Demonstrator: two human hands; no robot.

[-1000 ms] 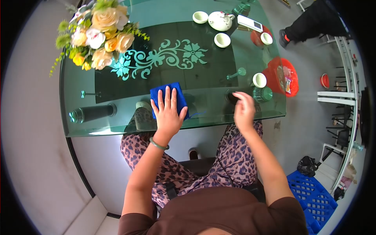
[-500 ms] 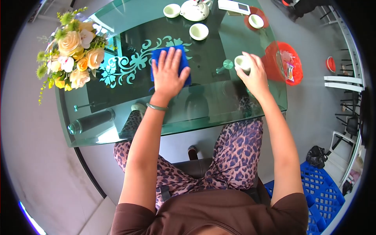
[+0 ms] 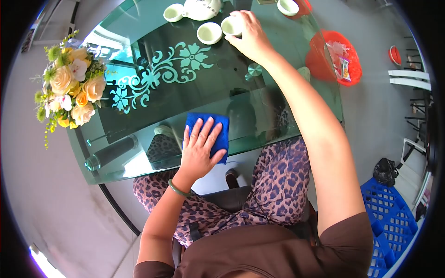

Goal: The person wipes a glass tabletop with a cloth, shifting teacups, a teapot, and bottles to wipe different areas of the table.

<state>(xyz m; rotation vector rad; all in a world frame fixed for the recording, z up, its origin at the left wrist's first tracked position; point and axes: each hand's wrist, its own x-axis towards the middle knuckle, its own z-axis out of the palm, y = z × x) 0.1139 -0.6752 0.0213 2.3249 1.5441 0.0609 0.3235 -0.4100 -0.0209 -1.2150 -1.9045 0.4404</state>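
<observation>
My left hand [image 3: 198,150] lies flat with fingers spread on a folded blue cloth [image 3: 221,139], pressing it to the glass table near the front edge. At the far side, my right hand [image 3: 255,41] has its thumb and fingers around a small pale teacup [image 3: 231,26]. A second teacup [image 3: 209,33] stands close to its left. Behind them sits a white teapot [image 3: 200,9], partly cut off by the frame, with another cup [image 3: 174,12] on its left. One more cup [image 3: 288,7] is at the upper right.
An arrangement of artificial flowers [image 3: 72,85] stands at the left end of the glass table [image 3: 259,109]. A red bin [image 3: 353,69] with wrappers is beyond the right edge. Blue plastic pallets [image 3: 387,213] and a black bag [image 3: 385,171] lie on the floor.
My left hand has drawn the blue cloth toward me to the table's front edge. My right hand has carried the teacup left and away from me, beside the other cup. The view has shifted.
</observation>
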